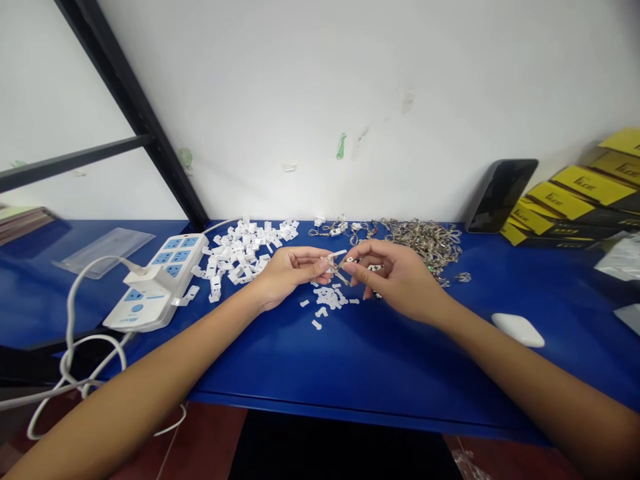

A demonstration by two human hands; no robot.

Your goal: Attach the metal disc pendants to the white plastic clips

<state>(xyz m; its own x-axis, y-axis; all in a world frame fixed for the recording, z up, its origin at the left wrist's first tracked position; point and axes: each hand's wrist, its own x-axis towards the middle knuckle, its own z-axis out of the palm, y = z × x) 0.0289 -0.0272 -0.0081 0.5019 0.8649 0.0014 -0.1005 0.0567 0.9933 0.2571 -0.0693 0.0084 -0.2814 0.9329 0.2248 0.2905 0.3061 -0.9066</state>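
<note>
My left hand (293,275) pinches a small piece with a narrow white strip (337,254) and thin metallic parts, above the middle of the blue desk (320,373). Close against it, my right hand (397,275) has thumb and forefinger pressed together at the metallic end; its other fingers are curled. Whether the two hands share one piece I cannot tell. Under them lies a small heap of flat white tabs (327,298). A pile of white plastic pieces (240,250) spreads beyond my left hand, and tangled metal loops (425,241) are heaped behind my right hand.
At the left stand a white power strip (165,270) with cables and a clear plastic sleeve (107,250). A phone (503,195) leans on the wall beside stacked yellow-and-black boxes (575,193). A white rounded case (518,330) sits near my right forearm. Several finished-looking loops (335,231) lie along the wall.
</note>
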